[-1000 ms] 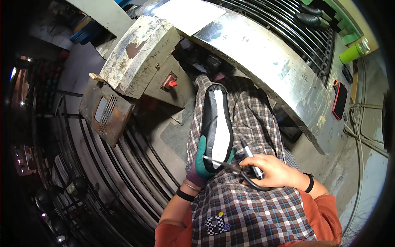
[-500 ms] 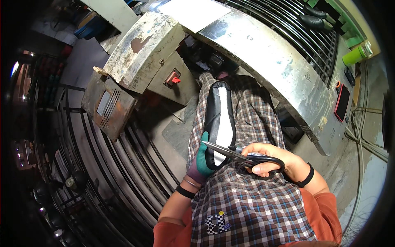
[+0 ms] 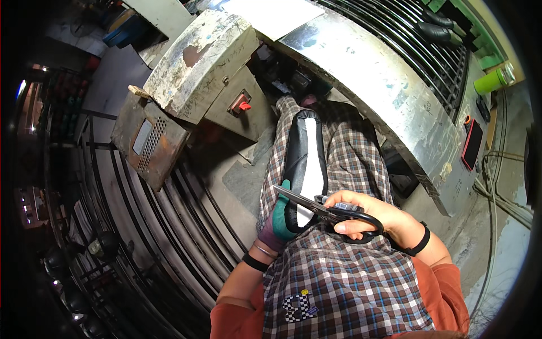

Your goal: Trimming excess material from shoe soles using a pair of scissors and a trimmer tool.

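Note:
A black shoe upper (image 3: 296, 155) with a white bottom (image 3: 311, 169) lies lengthwise over my lap, its toe end pointing away from me. My left hand (image 3: 280, 217), in a green and purple glove, grips its near end from the left side. In my right hand (image 3: 361, 214) are black-handled scissors (image 3: 307, 201), the blades lying across the shoe's near end and pointing left toward the gloved thumb. The blades look closed together. A small dark cylinder with a pale label (image 3: 345, 207) sits between my right fingers and the scissors; I cannot tell its kind.
A worn metal machine box with a red switch (image 3: 244, 106) stands ahead left. A metal worktable (image 3: 372, 73) curves ahead right, with a roller rack (image 3: 395, 34) behind it. A red-edged phone (image 3: 472, 146) and a green bottle (image 3: 492, 80) lie at right. Dark metal racks (image 3: 96, 169) fill the left.
The scissors have shifted slightly left and their tips have risen a little. My right fingers have shifted left with them, while the left hand still grips the shoe.

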The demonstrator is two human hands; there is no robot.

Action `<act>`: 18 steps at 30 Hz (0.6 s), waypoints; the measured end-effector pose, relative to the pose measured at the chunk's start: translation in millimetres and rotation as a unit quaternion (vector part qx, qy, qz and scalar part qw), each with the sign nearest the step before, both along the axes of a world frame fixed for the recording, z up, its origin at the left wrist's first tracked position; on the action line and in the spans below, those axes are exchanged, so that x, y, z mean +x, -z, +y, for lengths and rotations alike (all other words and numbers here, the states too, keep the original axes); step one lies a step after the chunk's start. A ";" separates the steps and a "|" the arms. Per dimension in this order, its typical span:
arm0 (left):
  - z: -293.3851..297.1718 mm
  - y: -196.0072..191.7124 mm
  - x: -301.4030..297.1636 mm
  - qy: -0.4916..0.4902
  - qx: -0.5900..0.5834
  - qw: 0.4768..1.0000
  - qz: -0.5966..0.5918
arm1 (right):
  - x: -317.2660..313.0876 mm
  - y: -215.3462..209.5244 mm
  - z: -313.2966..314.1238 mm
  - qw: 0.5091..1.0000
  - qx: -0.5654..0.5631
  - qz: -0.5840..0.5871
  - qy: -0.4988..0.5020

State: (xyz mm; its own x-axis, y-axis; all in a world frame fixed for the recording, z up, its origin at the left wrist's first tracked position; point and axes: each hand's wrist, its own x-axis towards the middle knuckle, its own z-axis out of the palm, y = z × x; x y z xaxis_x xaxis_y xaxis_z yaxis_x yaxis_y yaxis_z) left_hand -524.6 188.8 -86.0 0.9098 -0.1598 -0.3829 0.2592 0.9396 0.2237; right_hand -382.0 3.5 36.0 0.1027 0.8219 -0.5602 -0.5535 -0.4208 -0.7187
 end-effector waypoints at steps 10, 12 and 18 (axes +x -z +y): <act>-2.2 5.7 -11.2 -0.012 0.217 0.976 0.012 | -8.0 2.7 5.7 0.986 0.033 -0.159 -0.031; -1.5 7.5 -6.7 -0.031 0.097 0.995 0.014 | -14.2 9.9 -3.3 0.968 0.070 -0.239 -0.006; -2.8 -8.4 4.3 -0.056 0.011 0.996 0.074 | -19.6 13.7 -10.0 0.941 0.103 -0.320 0.029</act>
State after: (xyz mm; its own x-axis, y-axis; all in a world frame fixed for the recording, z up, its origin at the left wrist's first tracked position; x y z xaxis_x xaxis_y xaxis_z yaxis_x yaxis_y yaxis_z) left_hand -520.3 186.1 -77.7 0.8544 -0.0503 -0.5172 0.1845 0.9598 0.2114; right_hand -401.6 -6.4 22.3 0.4126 0.8891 -0.1984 0.0023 -0.2188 -0.9758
